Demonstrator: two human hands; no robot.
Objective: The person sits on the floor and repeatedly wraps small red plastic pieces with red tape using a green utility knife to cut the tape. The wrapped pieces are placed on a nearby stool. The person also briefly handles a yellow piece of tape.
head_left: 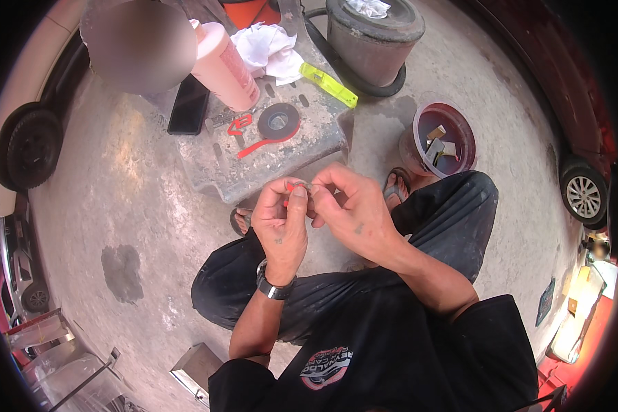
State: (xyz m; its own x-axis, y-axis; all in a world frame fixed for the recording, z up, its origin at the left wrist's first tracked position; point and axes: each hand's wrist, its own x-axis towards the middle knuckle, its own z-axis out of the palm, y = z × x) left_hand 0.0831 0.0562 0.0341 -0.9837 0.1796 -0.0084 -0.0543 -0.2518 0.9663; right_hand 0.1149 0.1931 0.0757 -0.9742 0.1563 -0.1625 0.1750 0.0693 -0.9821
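Observation:
Above my lap, both hands meet fingertip to fingertip. My left hand point(281, 218) is closed in a pinch on a small red piece point(290, 186), perhaps a bit of tape or a red emblem part; fingers hide most of it. My right hand point(353, 209) pinches at the same spot, and what lies between its fingertips is hidden. Just beyond, on a worn grey plastic stool point(281, 161), lie a roll of dark tape point(279, 121) with a red strip point(254, 148) stretching from it, and a red emblem-like piece point(239, 124).
The stool also bears a black phone point(189, 105), a pink bottle point(226, 69), a white cloth point(271, 51) and a yellow-green cutter-like tool point(328, 85). Right of it stand a tub point(410, 141) with scraps and a lidded grey bucket point(371, 51). Cars flank both sides.

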